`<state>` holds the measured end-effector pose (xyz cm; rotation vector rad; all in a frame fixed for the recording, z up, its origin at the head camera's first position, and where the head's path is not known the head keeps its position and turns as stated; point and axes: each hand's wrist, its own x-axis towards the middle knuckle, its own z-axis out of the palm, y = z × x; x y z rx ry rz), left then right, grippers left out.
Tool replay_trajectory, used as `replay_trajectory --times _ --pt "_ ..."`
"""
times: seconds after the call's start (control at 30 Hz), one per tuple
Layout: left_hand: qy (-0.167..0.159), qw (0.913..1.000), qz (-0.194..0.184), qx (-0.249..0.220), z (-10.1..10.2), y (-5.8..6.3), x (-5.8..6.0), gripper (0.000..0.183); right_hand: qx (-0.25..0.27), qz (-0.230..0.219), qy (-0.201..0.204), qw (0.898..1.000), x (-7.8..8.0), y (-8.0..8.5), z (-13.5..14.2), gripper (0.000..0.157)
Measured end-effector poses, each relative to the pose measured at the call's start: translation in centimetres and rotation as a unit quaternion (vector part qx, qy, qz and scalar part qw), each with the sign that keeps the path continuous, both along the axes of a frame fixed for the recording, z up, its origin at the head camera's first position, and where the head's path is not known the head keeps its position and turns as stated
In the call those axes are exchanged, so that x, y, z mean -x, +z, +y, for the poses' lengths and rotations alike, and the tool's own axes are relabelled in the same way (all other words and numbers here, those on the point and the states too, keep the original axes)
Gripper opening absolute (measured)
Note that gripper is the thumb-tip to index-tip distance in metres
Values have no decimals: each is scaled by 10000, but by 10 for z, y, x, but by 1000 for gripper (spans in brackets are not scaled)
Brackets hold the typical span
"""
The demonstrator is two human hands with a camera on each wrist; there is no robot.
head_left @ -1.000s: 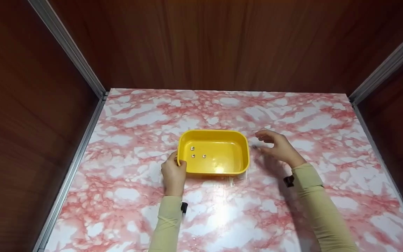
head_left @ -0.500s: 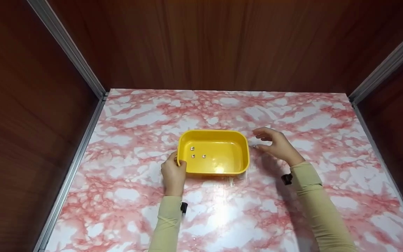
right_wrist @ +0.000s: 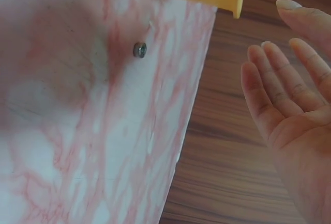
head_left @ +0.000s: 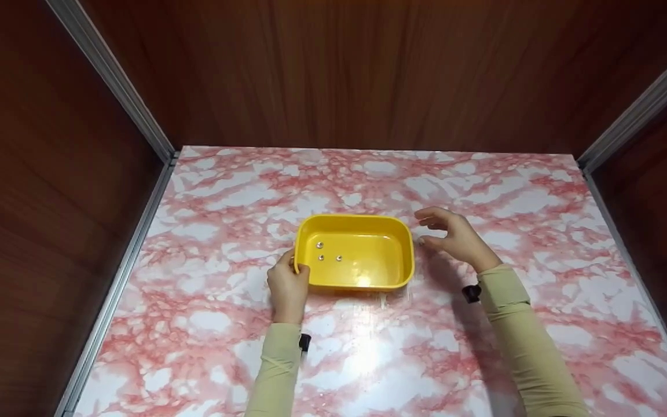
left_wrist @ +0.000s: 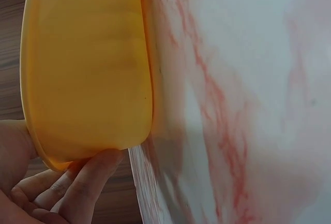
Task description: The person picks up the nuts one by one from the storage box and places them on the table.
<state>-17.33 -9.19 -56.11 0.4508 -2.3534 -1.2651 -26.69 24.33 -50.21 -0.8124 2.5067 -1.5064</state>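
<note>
My left hand [head_left: 288,289] grips the near-left corner of a yellow plastic box [head_left: 362,288], thumb over the rim. In the left wrist view its fingers [left_wrist: 85,188] press against the box's outer wall [left_wrist: 88,69]. Inside the box lie three small metal nuts [head_left: 339,258], grouped toward the left. My right hand [head_left: 455,236] hovers just right of the box, thumb and fingers apart, holding nothing. Below it, a single metal nut [right_wrist: 139,49] rests on the table; the thumb partly covers it in the head view.
The table [head_left: 241,359] has a red and white marbled top. Dark wood panels [head_left: 333,75] with grey metal corner strips [head_left: 119,81] enclose it at the back and both sides.
My right hand has drifted slightly left and away from me, toward the box, still with its fingers apart. The left hand and the box have stayed almost where they were.
</note>
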Motion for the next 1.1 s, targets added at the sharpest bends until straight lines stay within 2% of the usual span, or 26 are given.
replay_trajectory --times 0.1,0.33,0.77,1.1 --pt "-8 10000 -7 22 0 0 0 35 128 11 101 9999 -1 5 -4 46" --pt "-18 9999 20 102 -1 0 -1 35 269 62 382 9989 -13 33 -16 44" --pt "-71 9999 -111 -26 0 1 -2 34 393 147 512 9978 -12 38 -22 44" --pt "-15 9999 -108 121 0 1 -1 34 422 262 516 9974 -11 47 -30 43"
